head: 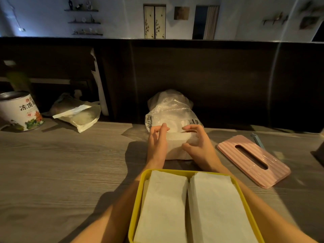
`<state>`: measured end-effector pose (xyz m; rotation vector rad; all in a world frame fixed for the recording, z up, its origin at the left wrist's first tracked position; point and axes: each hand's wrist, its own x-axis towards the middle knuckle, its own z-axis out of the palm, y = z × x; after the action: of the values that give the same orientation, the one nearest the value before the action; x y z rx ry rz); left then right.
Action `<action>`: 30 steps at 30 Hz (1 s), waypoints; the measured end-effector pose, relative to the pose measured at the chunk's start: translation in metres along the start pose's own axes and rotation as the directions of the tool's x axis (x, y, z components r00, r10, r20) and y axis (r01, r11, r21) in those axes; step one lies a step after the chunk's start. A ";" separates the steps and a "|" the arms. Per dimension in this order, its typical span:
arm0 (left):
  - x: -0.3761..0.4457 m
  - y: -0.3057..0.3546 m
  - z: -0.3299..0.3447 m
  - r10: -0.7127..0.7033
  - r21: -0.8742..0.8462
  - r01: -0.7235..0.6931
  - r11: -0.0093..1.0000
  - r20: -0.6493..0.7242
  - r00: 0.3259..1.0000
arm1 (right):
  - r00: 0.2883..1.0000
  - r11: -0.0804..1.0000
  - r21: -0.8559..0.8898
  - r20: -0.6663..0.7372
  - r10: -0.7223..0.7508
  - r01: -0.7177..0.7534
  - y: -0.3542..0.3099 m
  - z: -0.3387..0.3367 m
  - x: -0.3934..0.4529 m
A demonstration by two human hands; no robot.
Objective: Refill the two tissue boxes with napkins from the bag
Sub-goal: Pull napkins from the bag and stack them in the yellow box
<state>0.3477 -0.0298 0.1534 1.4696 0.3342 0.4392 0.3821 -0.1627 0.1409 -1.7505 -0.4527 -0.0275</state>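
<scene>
A clear plastic bag (171, 109) of white napkins stands at the back of the wooden table. In front of it is a stack of white napkins (175, 146), partly hidden by my hands. My left hand (157, 141) rests on the stack's left side with fingers at the bag's mouth. My right hand (198, 142) curls round the stack's right side, thumb in front. Nearest me, a yellow tissue box (138, 199) stands open and holds two piles of white napkins (217, 206) side by side. A pink slotted lid (252, 160) lies flat to the right.
A printed tin can (19, 111) stands at the far left. Beside it lies a second plastic bag (78, 113) with a white sheet in it. A dark wooden partition (210, 76) closes off the table's back edge. A bluish thin object (257, 139) lies behind the pink lid.
</scene>
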 end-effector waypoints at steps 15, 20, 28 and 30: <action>0.001 -0.004 -0.003 0.076 0.007 -0.076 0.997 -0.022 0.997 | 0.990 0.997 -0.016 0.120 -0.078 0.080 0.009 0.009 0.002; 0.006 0.011 -0.024 0.004 0.253 -0.048 0.966 0.172 0.985 | 0.946 0.993 -0.116 0.324 0.012 0.027 0.008 -0.021 0.010; 0.021 0.007 -0.056 0.314 0.469 -0.499 0.729 0.418 0.852 | 0.959 0.964 -0.191 0.248 -0.137 0.187 -0.001 -0.033 0.011; 0.022 0.007 -0.055 0.297 0.375 -0.464 0.802 0.424 0.856 | 0.968 0.962 -0.196 0.204 -0.149 0.189 0.004 -0.030 0.011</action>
<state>0.3401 0.0297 0.1572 2.0711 -0.1728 0.4306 0.4004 -0.1886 0.1470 -1.9296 -0.7615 -0.0342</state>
